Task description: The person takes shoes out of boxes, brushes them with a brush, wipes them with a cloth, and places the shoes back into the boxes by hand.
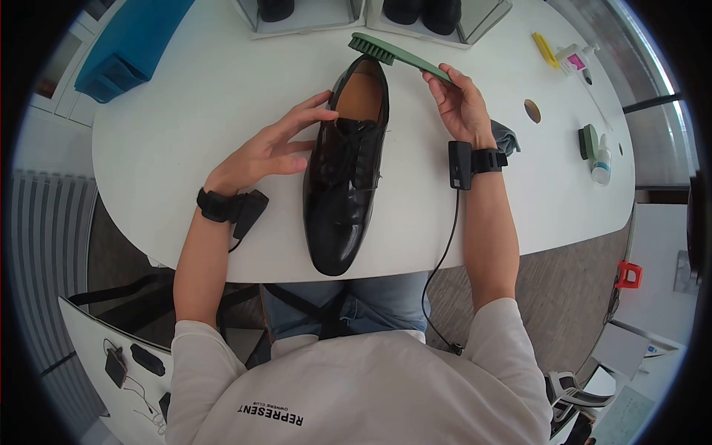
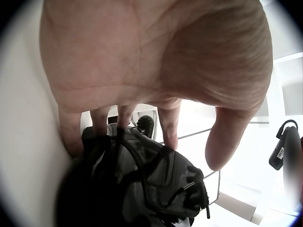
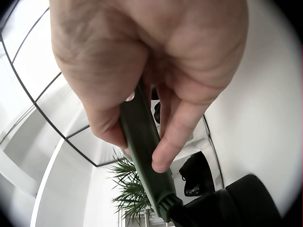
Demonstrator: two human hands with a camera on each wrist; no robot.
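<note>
A shiny black lace-up shoe (image 1: 341, 196) lies on the white table, toe toward the person. The left hand (image 1: 263, 152) rests its fingertips on the shoe's side near the opening, fingers spread; the left wrist view shows this hand (image 2: 156, 56) over the dark shoe (image 2: 142, 175). The right hand (image 1: 461, 104) pinches the handle of a green brush (image 1: 408, 57), its bristles at the shoe's heel rim. In the right wrist view the hand (image 3: 151, 61) holds the green handle (image 3: 144, 137) between thumb and fingers, bristles by the black heel (image 3: 232, 205).
Boxes with dark shoes (image 1: 441, 15) stand at the far edge. A blue case (image 1: 133, 48) lies far left. On the right are a grey cloth (image 1: 505, 138), a second green brush (image 1: 588, 142), bottles (image 1: 601, 167) and a yellow item (image 1: 544, 50).
</note>
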